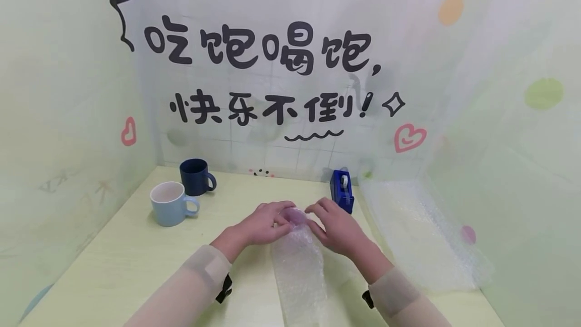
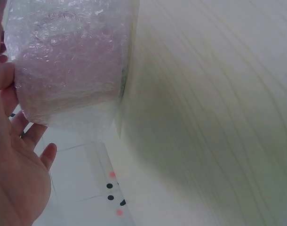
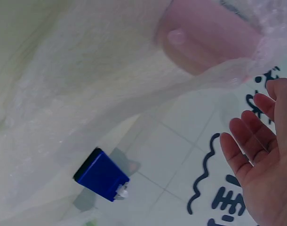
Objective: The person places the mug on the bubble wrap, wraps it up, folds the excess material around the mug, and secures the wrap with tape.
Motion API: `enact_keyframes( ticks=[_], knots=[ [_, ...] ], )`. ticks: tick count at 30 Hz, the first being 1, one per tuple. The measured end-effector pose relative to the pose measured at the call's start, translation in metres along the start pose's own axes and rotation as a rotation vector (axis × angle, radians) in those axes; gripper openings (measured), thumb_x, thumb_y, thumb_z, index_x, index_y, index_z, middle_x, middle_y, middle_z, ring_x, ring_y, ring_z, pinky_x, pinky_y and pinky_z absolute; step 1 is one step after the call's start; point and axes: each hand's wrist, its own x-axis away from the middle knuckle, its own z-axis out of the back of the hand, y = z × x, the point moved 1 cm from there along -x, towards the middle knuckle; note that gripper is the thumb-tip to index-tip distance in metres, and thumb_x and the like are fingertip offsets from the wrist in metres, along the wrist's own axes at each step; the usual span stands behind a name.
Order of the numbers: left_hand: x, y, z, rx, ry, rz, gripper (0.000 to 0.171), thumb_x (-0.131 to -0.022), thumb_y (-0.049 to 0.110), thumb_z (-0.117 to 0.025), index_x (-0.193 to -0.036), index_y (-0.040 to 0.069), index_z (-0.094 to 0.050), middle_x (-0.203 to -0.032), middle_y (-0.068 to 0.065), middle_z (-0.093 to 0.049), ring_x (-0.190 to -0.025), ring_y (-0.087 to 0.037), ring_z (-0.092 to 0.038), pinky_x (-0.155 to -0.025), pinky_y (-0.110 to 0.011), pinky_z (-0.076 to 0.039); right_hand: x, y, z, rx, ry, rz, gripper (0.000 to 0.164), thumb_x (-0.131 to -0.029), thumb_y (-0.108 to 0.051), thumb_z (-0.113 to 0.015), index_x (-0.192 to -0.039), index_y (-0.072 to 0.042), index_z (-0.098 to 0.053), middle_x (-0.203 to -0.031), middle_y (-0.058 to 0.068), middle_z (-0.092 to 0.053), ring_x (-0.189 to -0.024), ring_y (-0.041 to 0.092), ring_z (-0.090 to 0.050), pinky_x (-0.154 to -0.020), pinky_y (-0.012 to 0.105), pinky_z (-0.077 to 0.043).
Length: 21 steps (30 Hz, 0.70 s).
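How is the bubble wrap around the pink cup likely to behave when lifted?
The bubble wrap is probably floppy, since it curves round the pink cup. It looks light for its size, being thin and see-through. Its long flat length, reaching toward the person, would likely sag or trail.

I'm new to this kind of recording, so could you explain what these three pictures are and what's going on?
There is no machine: a person works with bare hands. The wide picture comes from a camera on the head, looking forward and down; the other two come from cameras on the wrists, one on each, for closer, tilted looks. On the table stand a light blue mug, a dark blue mug and a blue tape dispenser; a loose clear sheet lies at the right. The left hand holds a pink cup with bubble wrap around it. The right hand is right beside it; I can't tell how firmly it touches.
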Motion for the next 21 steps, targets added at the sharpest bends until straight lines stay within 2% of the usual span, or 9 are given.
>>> enact_keyframes(
  ticks=[1,3,7,9,12,16,18,21],
  knots=[
    [0.000,0.001,0.000,-0.005,0.003,-0.006,0.035,-0.104,0.028,-0.060,-0.106,0.007,-0.087,-0.166,-0.015,-0.054,-0.154,-0.041,-0.049,-0.125,-0.069,-0.035,0.005,-0.006,0.004,-0.004,0.028,0.046,0.023,-0.105,-0.031,-0.073,-0.121,-0.015,-0.074,-0.112,0.004,-0.070,-0.100,0.019,-0.067,-0.089,0.039,-0.062],
    [0.001,0.001,0.000,-0.017,0.010,-0.015,0.036,-0.105,0.029,-0.060,-0.105,0.005,-0.087,-0.165,-0.015,-0.054,-0.153,-0.042,-0.050,-0.125,-0.068,-0.035,0.015,-0.020,0.011,-0.012,0.017,0.140,0.026,-0.102,-0.041,-0.077,-0.112,-0.018,-0.073,-0.110,-0.002,-0.068,-0.101,0.014,-0.063,-0.090,0.035,-0.059],
    [0.001,0.002,-0.001,-0.025,0.012,-0.012,0.036,-0.106,0.029,-0.060,-0.102,0.005,-0.087,-0.165,-0.016,-0.054,-0.154,-0.041,-0.050,-0.125,-0.068,-0.036,0.040,-0.052,0.012,0.019,-0.142,0.291,0.053,-0.089,-0.074,-0.078,-0.112,-0.027,-0.067,-0.113,-0.012,-0.060,-0.104,0.008,-0.053,-0.094,0.028,-0.050],
    [0.001,0.001,-0.002,-0.021,0.011,-0.004,0.036,-0.106,0.029,-0.060,-0.101,0.006,-0.087,-0.166,-0.016,-0.054,-0.154,-0.041,-0.049,-0.126,-0.068,-0.036,0.051,-0.063,0.005,0.067,-0.187,0.352,0.062,-0.084,-0.079,-0.079,-0.115,-0.027,-0.063,-0.115,-0.013,-0.055,-0.105,0.007,-0.050,-0.096,0.026,-0.046],
    [0.001,0.000,-0.004,-0.014,0.011,0.011,0.036,-0.106,0.030,-0.060,-0.098,0.006,-0.087,-0.167,-0.014,-0.053,-0.155,-0.041,-0.048,-0.126,-0.068,-0.035,0.060,-0.070,-0.007,0.140,-0.175,0.419,0.060,-0.083,-0.067,-0.087,-0.119,-0.026,-0.061,-0.116,-0.011,-0.055,-0.106,0.008,-0.051,-0.098,0.026,-0.045],
    [0.002,-0.002,-0.005,-0.007,0.019,0.015,0.037,-0.107,0.031,-0.060,-0.099,0.007,-0.087,-0.167,-0.013,-0.053,-0.155,-0.041,-0.048,-0.126,-0.068,-0.036,0.062,-0.071,-0.019,0.197,-0.139,0.473,0.045,-0.087,-0.051,-0.090,-0.118,-0.027,-0.067,-0.110,-0.013,-0.060,-0.103,0.008,-0.055,-0.096,0.025,-0.046],
    [0.003,-0.002,-0.005,-0.002,0.023,0.014,0.037,-0.107,0.032,-0.060,-0.100,0.007,-0.087,-0.167,-0.013,-0.053,-0.155,-0.041,-0.048,-0.126,-0.069,-0.036,0.061,-0.070,-0.023,0.223,-0.133,0.499,0.035,-0.090,-0.048,-0.088,-0.114,-0.030,-0.069,-0.105,-0.015,-0.061,-0.100,0.007,-0.055,-0.094,0.024,-0.046],
    [0.003,-0.002,-0.005,0.005,0.029,0.009,0.037,-0.107,0.031,-0.060,-0.101,0.007,-0.087,-0.167,-0.013,-0.054,-0.154,-0.041,-0.049,-0.126,-0.069,-0.036,0.059,-0.069,-0.027,0.250,-0.070,0.550,0.024,-0.090,-0.041,-0.088,-0.104,-0.031,-0.072,-0.097,-0.017,-0.062,-0.095,0.006,-0.057,-0.090,0.023,-0.046]
  ],
)
